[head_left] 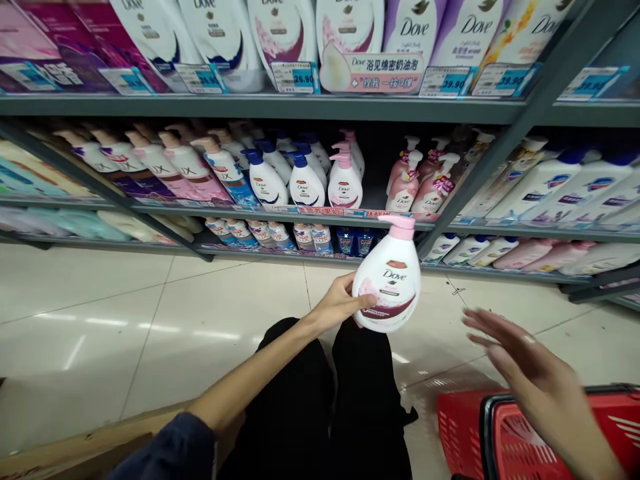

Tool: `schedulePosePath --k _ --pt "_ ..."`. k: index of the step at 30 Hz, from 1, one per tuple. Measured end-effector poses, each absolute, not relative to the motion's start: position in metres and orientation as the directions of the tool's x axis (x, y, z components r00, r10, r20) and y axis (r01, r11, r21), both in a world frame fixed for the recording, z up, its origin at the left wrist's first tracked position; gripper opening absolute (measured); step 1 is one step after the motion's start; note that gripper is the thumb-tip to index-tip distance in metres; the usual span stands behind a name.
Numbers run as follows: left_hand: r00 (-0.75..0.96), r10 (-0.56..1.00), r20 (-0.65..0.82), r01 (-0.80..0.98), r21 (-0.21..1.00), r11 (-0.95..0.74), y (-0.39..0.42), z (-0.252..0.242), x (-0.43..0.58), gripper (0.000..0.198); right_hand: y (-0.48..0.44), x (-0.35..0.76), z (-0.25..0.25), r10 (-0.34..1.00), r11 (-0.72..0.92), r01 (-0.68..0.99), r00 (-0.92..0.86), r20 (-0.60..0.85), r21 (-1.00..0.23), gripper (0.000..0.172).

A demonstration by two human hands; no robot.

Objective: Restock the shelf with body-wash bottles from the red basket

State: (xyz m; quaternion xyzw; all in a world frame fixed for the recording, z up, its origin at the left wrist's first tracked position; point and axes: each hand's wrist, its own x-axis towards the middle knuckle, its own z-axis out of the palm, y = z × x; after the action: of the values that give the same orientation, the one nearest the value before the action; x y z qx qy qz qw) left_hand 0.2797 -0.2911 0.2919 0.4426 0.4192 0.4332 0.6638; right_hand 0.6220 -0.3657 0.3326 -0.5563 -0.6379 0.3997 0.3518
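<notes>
Dove pump bottle (389, 275) in left hand (340, 303)

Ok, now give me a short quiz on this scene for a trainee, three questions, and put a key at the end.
1. What brand name is printed on the pump bottle in the left hand?
2. True or false: the right hand is closed around a bottle.
3. What colour is the bottle's pump? A: blue. B: pink. C: black.

Key: 1. Dove. 2. False, it is open with the fingers spread. 3. B.
</notes>
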Motion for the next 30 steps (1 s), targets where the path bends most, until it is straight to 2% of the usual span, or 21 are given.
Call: schedulePosePath --k 3,4,8,13,19,22,26,30 --pt "0.334 0.941 -0.06 -0.18 0.976 0.126 -0.263 0.316 0.293 0.084 -0.299 0.572 0.349 0.976 0.06 0.254 -0.216 0.003 -0.965 0.074" --pt "0.348 0.937 -0.016 -0.176 0.981 0.082 -0.254 0.324 0.295 0.085 -0.278 0.559 0.356 0.969 0.063 0.226 -0.246 0.005 -0.972 0.075" --pt "0.39 0.917 0.086 -0.105 0.993 -0.048 -0.224 0.341 0.286 0.089 -0.217 0.532 0.38 0.961 0.057 0.213 -0.278 -0.005 -0.975 0.069" --pt "0.264 0.95 0.167 0.05 0.981 -0.187 -0.171 0.333 0.256 0.083 -0.165 0.507 0.377 0.959 0.005 0.246 -0.276 -0.065 -0.969 0.076" --pt "0.325 0.914 0.244 0.126 0.946 -0.297 -0.076 0.33 0.221 0.086 -0.092 0.487 0.365 0.933 0.169 0.262 -0.352 0.069 -0.95 0.074" --pt "0.344 0.902 0.259 0.173 0.927 -0.332 -0.039 0.333 0.211 0.08 -0.058 0.481 0.365 0.922 0.202 0.285 -0.377 0.084 -0.937 0.075" --pt "0.381 0.891 0.247 0.247 0.902 -0.355 -0.012 0.337 0.208 0.076 -0.029 0.476 0.364 0.924 0.262 0.364 -0.361 0.124 -0.894 0.078" --pt "0.449 0.86 0.243 0.328 0.851 -0.411 0.002 0.354 0.208 0.085 -0.015 0.475 0.364 0.926 0.303 0.307 -0.319 0.202 -0.902 0.085"
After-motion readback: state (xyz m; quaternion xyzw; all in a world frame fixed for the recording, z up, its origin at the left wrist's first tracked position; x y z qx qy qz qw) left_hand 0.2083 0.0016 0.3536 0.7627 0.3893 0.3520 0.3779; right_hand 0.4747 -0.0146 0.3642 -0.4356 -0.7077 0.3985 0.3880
